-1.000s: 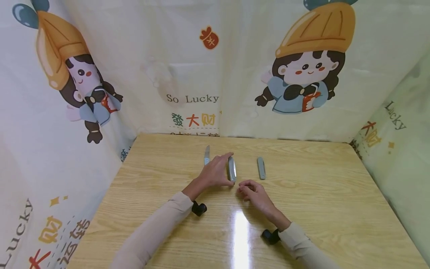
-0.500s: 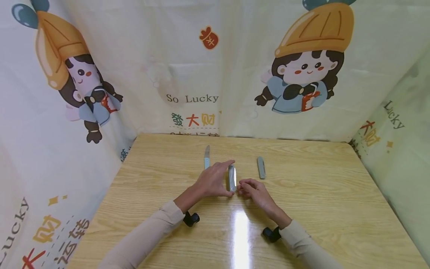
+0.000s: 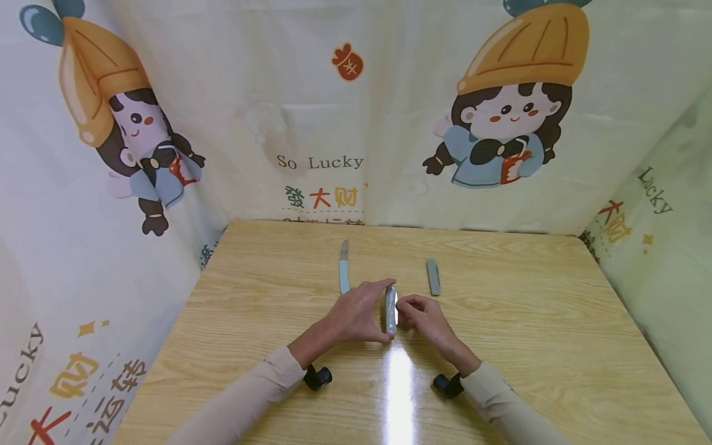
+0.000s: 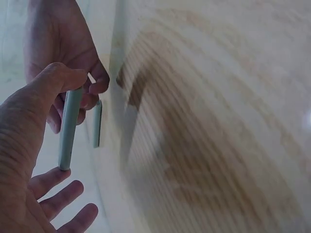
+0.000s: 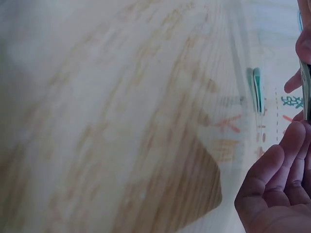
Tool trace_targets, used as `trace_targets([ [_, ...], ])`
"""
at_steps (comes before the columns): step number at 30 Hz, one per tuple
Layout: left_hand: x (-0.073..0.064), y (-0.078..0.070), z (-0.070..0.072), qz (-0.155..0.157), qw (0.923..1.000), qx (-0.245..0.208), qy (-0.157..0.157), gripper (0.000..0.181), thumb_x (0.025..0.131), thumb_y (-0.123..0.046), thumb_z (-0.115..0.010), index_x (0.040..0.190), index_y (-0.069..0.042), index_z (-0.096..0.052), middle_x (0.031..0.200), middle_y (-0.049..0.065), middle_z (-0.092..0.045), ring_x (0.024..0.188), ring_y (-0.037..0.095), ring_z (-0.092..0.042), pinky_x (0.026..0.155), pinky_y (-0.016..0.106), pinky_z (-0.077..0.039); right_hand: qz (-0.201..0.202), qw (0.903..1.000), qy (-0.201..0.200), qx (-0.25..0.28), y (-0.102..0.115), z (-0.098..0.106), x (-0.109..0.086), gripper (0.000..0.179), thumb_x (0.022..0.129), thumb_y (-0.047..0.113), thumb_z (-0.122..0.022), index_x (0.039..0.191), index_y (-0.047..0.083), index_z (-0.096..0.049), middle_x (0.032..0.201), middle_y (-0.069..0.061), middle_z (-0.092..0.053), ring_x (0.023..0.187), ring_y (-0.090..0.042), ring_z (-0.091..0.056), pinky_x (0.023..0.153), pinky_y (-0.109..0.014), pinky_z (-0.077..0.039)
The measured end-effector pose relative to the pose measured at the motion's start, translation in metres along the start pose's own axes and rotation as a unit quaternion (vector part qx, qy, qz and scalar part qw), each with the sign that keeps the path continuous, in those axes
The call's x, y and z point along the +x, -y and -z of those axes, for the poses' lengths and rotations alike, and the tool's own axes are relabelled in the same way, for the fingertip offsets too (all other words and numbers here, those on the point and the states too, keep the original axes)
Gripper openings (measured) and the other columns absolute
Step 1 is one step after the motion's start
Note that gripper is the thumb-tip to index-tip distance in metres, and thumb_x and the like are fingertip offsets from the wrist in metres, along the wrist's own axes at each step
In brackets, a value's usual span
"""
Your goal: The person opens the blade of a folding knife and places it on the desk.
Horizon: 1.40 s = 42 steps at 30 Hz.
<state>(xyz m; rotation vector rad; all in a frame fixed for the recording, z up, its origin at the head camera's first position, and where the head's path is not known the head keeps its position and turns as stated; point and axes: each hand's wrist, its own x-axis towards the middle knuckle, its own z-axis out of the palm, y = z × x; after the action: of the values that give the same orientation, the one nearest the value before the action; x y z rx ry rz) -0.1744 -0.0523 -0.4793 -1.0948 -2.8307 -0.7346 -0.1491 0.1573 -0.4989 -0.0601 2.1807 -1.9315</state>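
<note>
My left hand (image 3: 357, 314) holds a folded grey-green pocket knife (image 3: 390, 312) by its two ends, thumb at the near end and a finger at the far end. The bright blade edge faces right. In the left wrist view the handle (image 4: 70, 128) spans from thumb to fingertip, the other fingers spread apart. My right hand (image 3: 425, 320) has bent fingers, their tips right at the blade side; I cannot tell whether they pinch it. The right wrist view catches these fingers (image 5: 293, 138) close under the knife, which the frame edge cuts off.
Beyond the left hand lies a light-blue knife (image 3: 343, 276) with its blade out. A second folded grey-green knife (image 3: 433, 278) rests to the back right. Printed curtains (image 3: 400, 198) hang along the back and sides of the wooden table (image 3: 517, 321).
My left hand has brought the pocket knife nearer and slightly right, up to the right hand's fingertips. The light-blue knife's handle has come into view. My right hand stays almost in place.
</note>
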Motion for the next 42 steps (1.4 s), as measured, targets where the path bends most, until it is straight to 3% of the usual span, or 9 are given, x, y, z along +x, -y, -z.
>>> trace_targets([
  [8, -0.006, -0.004, 0.000, 0.005, 0.9995, -0.029, 0.011, 0.111, 0.069, -0.050, -0.090, 0.158, -0.015, -0.033, 0.145, 0.005, -0.053, 0.126, 0.022, -0.055, 0.091, 0.040, -0.053, -0.001, 0.9998, 0.015, 0.014, -0.001, 0.001, 0.000, 0.027, 0.103, 0.015, -0.063, 0.110, -0.011, -0.064, 0.086, -0.007, -0.067, 0.081, -0.019, -0.066, 0.076, -0.031, -0.056],
  [10, -0.008, -0.004, 0.000, 0.015, 0.9966, -0.079, 0.021, 0.111, 0.071, -0.047, -0.090, 0.159, -0.014, -0.030, 0.148, 0.006, -0.050, 0.129, 0.023, -0.053, 0.093, 0.042, -0.052, -0.001, 0.9997, 0.017, 0.015, -0.001, 0.001, -0.001, 0.027, 0.103, 0.015, -0.062, 0.109, -0.011, -0.064, 0.087, -0.007, -0.068, 0.081, -0.019, -0.066, 0.076, -0.030, -0.056],
  [12, -0.011, -0.003, -0.002, 0.040, 0.9843, -0.169, 0.028, 0.109, 0.075, -0.042, -0.089, 0.160, -0.015, -0.026, 0.151, 0.007, -0.046, 0.131, 0.025, -0.050, 0.097, 0.044, -0.050, -0.003, 0.9997, 0.018, 0.016, -0.001, 0.001, -0.001, 0.027, 0.103, 0.015, -0.062, 0.110, -0.011, -0.065, 0.088, -0.009, -0.069, 0.081, -0.019, -0.066, 0.076, -0.030, -0.056],
  [14, -0.014, 0.000, -0.005, 0.076, 0.9585, -0.274, 0.026, 0.104, 0.081, -0.036, -0.087, 0.160, -0.013, -0.024, 0.151, 0.009, -0.044, 0.130, 0.027, -0.050, 0.097, 0.045, -0.049, -0.001, 0.9997, 0.023, 0.013, -0.001, 0.002, -0.002, 0.028, 0.104, 0.016, -0.062, 0.110, -0.012, -0.064, 0.090, -0.009, -0.070, 0.082, -0.019, -0.066, 0.077, -0.030, -0.056],
  [17, -0.017, 0.004, -0.011, 0.122, 0.8968, -0.425, 0.012, 0.088, 0.092, -0.026, -0.079, 0.158, -0.005, -0.025, 0.145, 0.013, -0.048, 0.122, 0.029, -0.055, 0.091, 0.045, -0.052, 0.001, 0.9994, 0.033, 0.011, -0.001, 0.003, -0.002, 0.030, 0.104, 0.017, -0.061, 0.111, -0.012, -0.064, 0.092, -0.010, -0.071, 0.083, -0.019, -0.066, 0.080, -0.032, -0.056],
  [21, -0.020, 0.004, -0.019, 0.147, 0.8316, -0.535, 0.017, 0.062, 0.102, -0.016, -0.065, 0.152, 0.006, -0.036, 0.123, 0.016, -0.063, 0.099, 0.023, -0.067, 0.078, 0.041, -0.057, 0.002, 0.9994, 0.032, 0.013, -0.002, 0.001, -0.002, 0.029, 0.104, 0.017, -0.061, 0.111, -0.011, -0.065, 0.093, -0.009, -0.071, 0.083, -0.017, -0.067, 0.080, -0.033, -0.056],
  [25, -0.021, 0.000, -0.026, 0.142, 0.8009, -0.581, 0.032, 0.045, 0.105, -0.009, -0.058, 0.145, 0.007, -0.045, 0.104, 0.013, -0.071, 0.074, 0.017, -0.066, 0.066, 0.032, -0.057, 0.006, 0.9995, 0.027, 0.014, -0.003, -0.002, -0.003, 0.029, 0.103, 0.016, -0.062, 0.110, -0.011, -0.065, 0.092, -0.008, -0.071, 0.083, -0.017, -0.066, 0.078, -0.031, -0.056],
  [27, -0.022, -0.001, -0.028, 0.136, 0.7955, -0.590, 0.033, 0.042, 0.105, -0.006, -0.057, 0.143, 0.007, -0.046, 0.101, 0.012, -0.072, 0.069, 0.015, -0.065, 0.062, 0.029, -0.056, 0.005, 0.9996, 0.027, 0.010, -0.003, -0.003, -0.004, 0.029, 0.103, 0.016, -0.062, 0.111, -0.011, -0.065, 0.091, -0.007, -0.070, 0.083, -0.017, -0.065, 0.077, -0.030, -0.055],
  [42, -0.022, 0.000, -0.031, 0.138, 0.7839, -0.605, 0.026, 0.031, 0.105, -0.005, -0.056, 0.131, 0.009, -0.048, 0.091, 0.010, -0.071, 0.064, 0.015, -0.064, 0.058, 0.027, -0.055, -0.012, 0.9994, 0.024, 0.021, -0.004, 0.000, -0.007, 0.029, 0.103, 0.016, -0.062, 0.110, -0.012, -0.064, 0.085, -0.006, -0.070, 0.079, -0.015, -0.066, 0.075, -0.028, -0.055],
])
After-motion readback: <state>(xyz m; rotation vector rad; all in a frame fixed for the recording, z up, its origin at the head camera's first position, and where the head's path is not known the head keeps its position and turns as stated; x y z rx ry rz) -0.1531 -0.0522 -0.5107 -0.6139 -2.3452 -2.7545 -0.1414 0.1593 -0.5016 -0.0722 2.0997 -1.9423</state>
